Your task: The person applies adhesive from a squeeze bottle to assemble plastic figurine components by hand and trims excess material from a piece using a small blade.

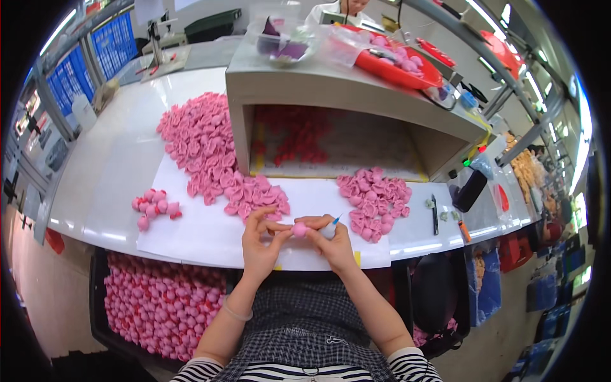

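Over the table's front edge, my left hand (pixel 261 247) pinches a small pink ball-shaped piece (pixel 299 230) between thumb and fingertips. My right hand (pixel 336 249) grips the same piece from the other side. Tucked in the right hand's curled fingers is a small whitish bottle (pixel 328 230) with a thin blue needle tip, pointing away to the upper right. Beyond the left hand spreads a large heap of pink cup-like pieces (pixel 203 143). A smaller heap of pink pieces (pixel 374 198) lies past the right hand.
Several pink balls with red parts (pixel 153 207) sit at the left. A grey shelf box (pixel 356 89) bears a red tray (pixel 401 75) and a clear tub (pixel 280 51). Below stands a black crate (pixel 98 318) full of pink balls. A black pen (pixel 435 214) lies right.
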{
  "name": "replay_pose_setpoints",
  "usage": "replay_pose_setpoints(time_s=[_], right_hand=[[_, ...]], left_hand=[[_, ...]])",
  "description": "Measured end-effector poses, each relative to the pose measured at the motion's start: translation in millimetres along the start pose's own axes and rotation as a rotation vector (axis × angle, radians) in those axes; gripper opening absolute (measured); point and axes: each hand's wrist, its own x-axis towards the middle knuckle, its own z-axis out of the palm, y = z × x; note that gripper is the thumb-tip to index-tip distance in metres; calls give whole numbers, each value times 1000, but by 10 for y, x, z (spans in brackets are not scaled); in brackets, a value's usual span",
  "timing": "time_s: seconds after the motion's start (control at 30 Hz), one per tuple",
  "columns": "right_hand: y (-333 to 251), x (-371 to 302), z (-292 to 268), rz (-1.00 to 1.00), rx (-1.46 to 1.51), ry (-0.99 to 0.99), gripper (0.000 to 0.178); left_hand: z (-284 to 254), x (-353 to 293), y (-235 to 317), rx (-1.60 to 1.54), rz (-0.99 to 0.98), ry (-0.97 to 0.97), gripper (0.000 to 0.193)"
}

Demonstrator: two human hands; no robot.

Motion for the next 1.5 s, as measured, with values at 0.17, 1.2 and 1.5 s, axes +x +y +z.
replay_pose_setpoints(time_s=[0.17,1.2,1.5], right_hand=[[68,-11,-56,-106,14,-10,9],[96,-23,-103,-27,-8,4,22],[69,-24,-110,-39,-34,-62,27]], left_hand=[[19,-13,-41,-21,18,-19,45],[58,-23,-61,50,18,-216,36],[60,6,87,233,138,-242,41]])
